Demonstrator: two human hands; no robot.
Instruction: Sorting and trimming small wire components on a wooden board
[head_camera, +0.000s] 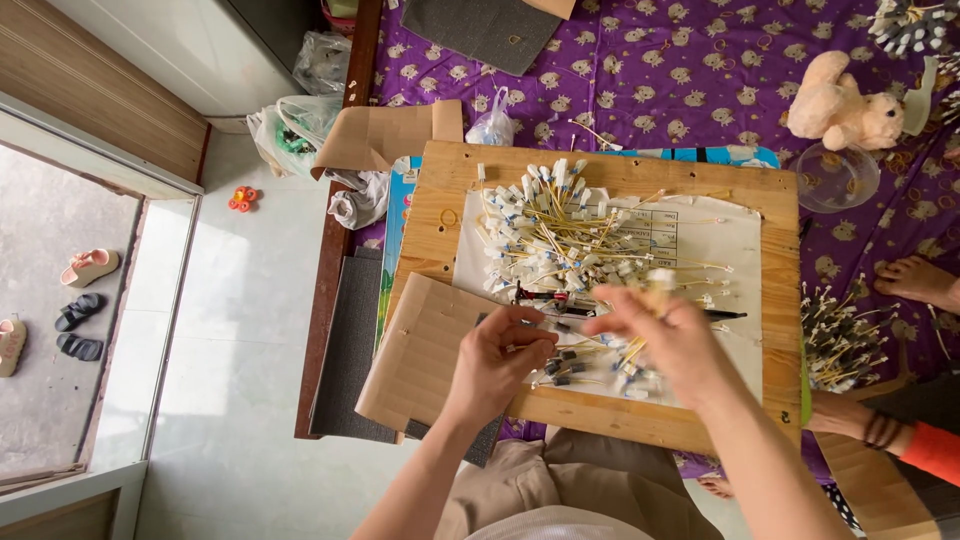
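A wooden board (440, 190) lies across my lap with a white printed sheet (735, 240) on it. A heap of yellow wires with white plug ends (560, 235) covers the sheet. My left hand (500, 360) pinches a thin wire near the board's front edge, beside some dark-tipped wires (565, 365). My right hand (675, 335), blurred by motion, holds a small bunch of white-tipped wires (655, 285) just above the sheet. A red and black pen-like tool (545, 297) lies between the heap and my hands.
Brown cardboard (415, 345) overlaps the board's left front corner. A plush toy (840, 105) and a clear bowl (835, 175) rest on the purple cloth. Another person's foot (920, 280) and sleeved arm (900, 440) are at right, near a wire bundle (840, 335). Sandals (80, 320) lie outside.
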